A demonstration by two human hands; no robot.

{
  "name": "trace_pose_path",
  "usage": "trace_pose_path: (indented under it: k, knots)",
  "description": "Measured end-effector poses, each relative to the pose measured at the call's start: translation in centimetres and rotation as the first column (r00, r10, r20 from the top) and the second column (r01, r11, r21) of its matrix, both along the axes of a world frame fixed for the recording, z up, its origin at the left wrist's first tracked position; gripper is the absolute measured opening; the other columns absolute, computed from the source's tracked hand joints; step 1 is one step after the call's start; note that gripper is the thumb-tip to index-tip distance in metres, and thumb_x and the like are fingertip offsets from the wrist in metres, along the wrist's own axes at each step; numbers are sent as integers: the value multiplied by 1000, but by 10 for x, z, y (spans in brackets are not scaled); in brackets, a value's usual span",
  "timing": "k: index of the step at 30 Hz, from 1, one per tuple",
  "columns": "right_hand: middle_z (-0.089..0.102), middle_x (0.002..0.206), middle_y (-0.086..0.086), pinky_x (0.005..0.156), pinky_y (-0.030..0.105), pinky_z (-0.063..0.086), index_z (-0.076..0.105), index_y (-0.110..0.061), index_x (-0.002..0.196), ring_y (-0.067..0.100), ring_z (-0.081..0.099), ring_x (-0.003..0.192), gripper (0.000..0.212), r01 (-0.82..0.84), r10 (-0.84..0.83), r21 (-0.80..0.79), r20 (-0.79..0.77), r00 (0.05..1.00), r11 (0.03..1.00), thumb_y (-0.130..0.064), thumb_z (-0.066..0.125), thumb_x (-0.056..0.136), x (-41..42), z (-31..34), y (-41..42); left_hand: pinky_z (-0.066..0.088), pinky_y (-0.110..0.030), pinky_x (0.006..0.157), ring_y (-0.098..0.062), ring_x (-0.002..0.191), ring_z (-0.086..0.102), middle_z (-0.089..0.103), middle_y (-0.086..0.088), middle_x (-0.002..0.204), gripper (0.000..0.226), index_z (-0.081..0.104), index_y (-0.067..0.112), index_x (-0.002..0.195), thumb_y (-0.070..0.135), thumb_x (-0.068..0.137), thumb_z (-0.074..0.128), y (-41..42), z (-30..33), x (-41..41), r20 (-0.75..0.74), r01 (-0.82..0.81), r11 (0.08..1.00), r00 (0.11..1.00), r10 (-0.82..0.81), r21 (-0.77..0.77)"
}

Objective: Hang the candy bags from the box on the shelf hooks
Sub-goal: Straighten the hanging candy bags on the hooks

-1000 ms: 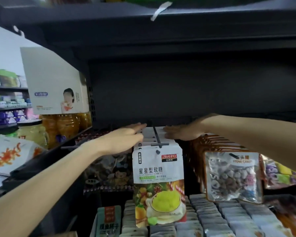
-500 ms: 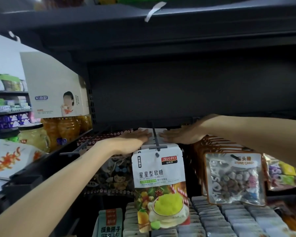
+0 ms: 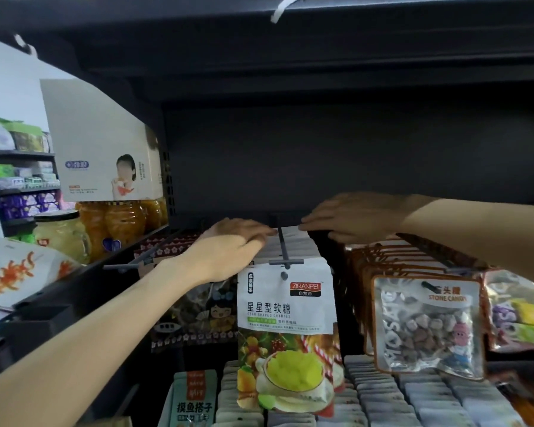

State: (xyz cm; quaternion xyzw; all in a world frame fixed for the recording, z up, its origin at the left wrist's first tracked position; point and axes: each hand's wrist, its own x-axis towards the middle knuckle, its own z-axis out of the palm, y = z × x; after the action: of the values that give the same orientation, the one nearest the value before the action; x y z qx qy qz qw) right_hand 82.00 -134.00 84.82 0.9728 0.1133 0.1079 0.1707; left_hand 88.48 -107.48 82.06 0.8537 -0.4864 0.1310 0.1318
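the candy bags (image 3: 285, 328) hang in a packed row on one shelf hook (image 3: 282, 248), a dark prong that runs from the back panel straight out toward the camera and ends in a short crossbar. each bag hangs upright, long axis vertical, printed face toward the viewer; the front one shows a white top with a red brand patch and a green-and-yellow fruit picture below. the row of white bag tops stretches back along the prong.

the left hand (image 3: 228, 248) lies palm down on the left side of those bag tops, fingers straight and together, tips pointing at the prong. the right hand (image 3: 352, 220) lies flat on the right side further back, fingers straight and reaching left toward the prong. neither hand grips anything; both press on the tops, one each side of the hook.

compared with a second ago, both hands sit higher in the view and the left fingertips are closer to the prong; the bags hang as they did.

to the right hangs a row of stone candy bags (image 3: 426, 325) with orange rims. to the left a white carton (image 3: 102, 149) sits above jars of orange fruit (image 3: 117, 223). flat packets (image 3: 413, 402) fill the shelf below.
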Motion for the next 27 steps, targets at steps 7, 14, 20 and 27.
trace_pose_path:
  k: [7,14,20,27]
  knots:
    - [50,138,-14,106,23,34,54,-39,134,7,44,127,50,-76,75,116,11,997,990,-9,51,94,11,-13,-11,1,-32,119,-2,143,18,29,15,154,43,36,37,144,31,105,18,-2,-3,2,-16,-40,984,999,43,176]
    - [56,132,-12,100,17,37,61,-36,127,7,51,122,50,-121,125,261,2,992,958,-3,52,91,9,-22,-22,2,-28,117,1,139,22,35,17,150,41,44,40,137,26,105,22,0,-2,5,-28,-8,993,1000,11,119]
    - [51,135,-14,108,24,32,50,-28,139,3,39,126,39,-77,102,176,-139,985,981,-17,46,101,12,-3,-7,34,-27,102,-13,118,53,57,11,133,34,55,35,128,21,100,42,-11,8,21,103,-43,996,993,51,-76]
    - [63,101,-11,88,32,45,67,-27,109,9,50,104,16,-98,90,183,56,994,978,-29,61,94,34,-1,7,5,-44,117,-7,129,42,60,17,126,25,62,38,118,41,95,52,-25,11,47,302,-78,995,951,57,59]
